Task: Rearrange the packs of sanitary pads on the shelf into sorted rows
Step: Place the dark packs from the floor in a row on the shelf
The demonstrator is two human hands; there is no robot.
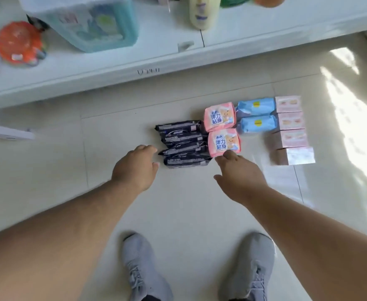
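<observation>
Packs of sanitary pads lie in sorted rows on the tiled floor. Several dark navy packs (pixel 183 144) form the left row. Two pink packs (pixel 220 116) (pixel 224 142) sit beside them, then two light blue packs (pixel 256 107) (pixel 258 124), then several pale pink boxes (pixel 290 129) on the right. My left hand (pixel 135 167) hovers with relaxed fingers just left of the navy row, holding nothing. My right hand (pixel 239 172) reaches with straight fingers to the near edge of the nearer pink pack, fingertips at or touching it.
A white shelf (pixel 121 68) runs across the top, bearing a teal plastic-wrapped bundle (pixel 95 22), an orange packet (pixel 18 43) and a cream bottle (pixel 203 11). My grey shoes (pixel 143 268) (pixel 252 266) stand on the floor below. Bright sunlight falls on the tiles at right.
</observation>
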